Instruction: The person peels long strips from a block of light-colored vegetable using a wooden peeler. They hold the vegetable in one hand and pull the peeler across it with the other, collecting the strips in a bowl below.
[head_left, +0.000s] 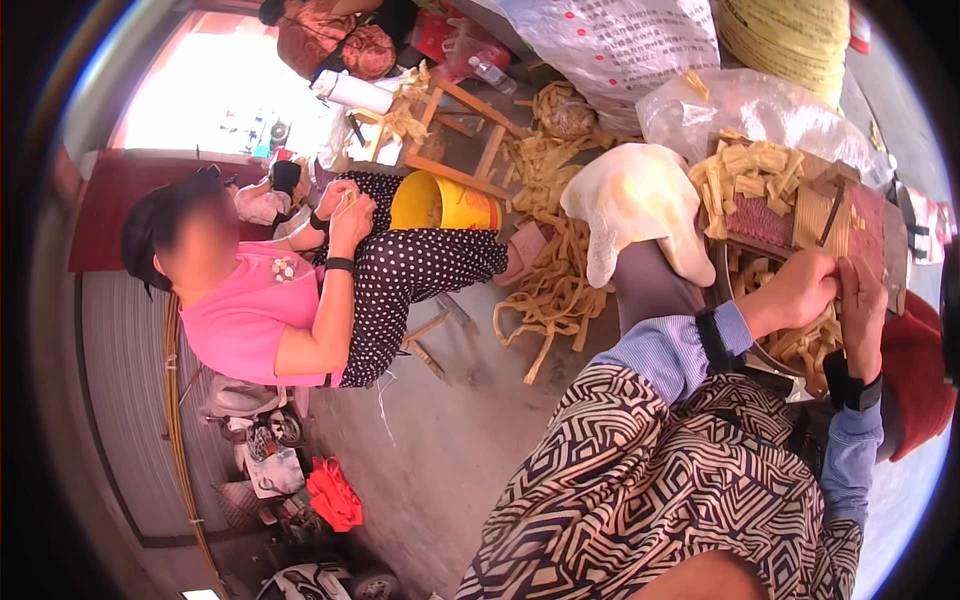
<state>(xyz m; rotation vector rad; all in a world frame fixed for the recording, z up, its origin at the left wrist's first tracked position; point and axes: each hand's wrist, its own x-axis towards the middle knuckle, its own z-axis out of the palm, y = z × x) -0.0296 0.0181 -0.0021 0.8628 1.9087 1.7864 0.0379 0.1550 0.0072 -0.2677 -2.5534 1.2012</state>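
Note:
My left hand and my right hand meet at the fingertips above a round container full of yellowish dried strips. The fingers of both are bent and pinched; whether something thin is between them cannot be told. Just beyond them a wooden board lies over the container. On it are a pile of short, folded yellowish pieces, a ribbed tan piece, a dark narrow bar and reddish textured material. A whitish cloth drapes over my left knee.
Long strips lie heaped on the floor left of my knee. A co-worker sits at left beside a yellow bucket, hands together. Large printed sacks, clear plastic and an overturned wooden stool are at the back.

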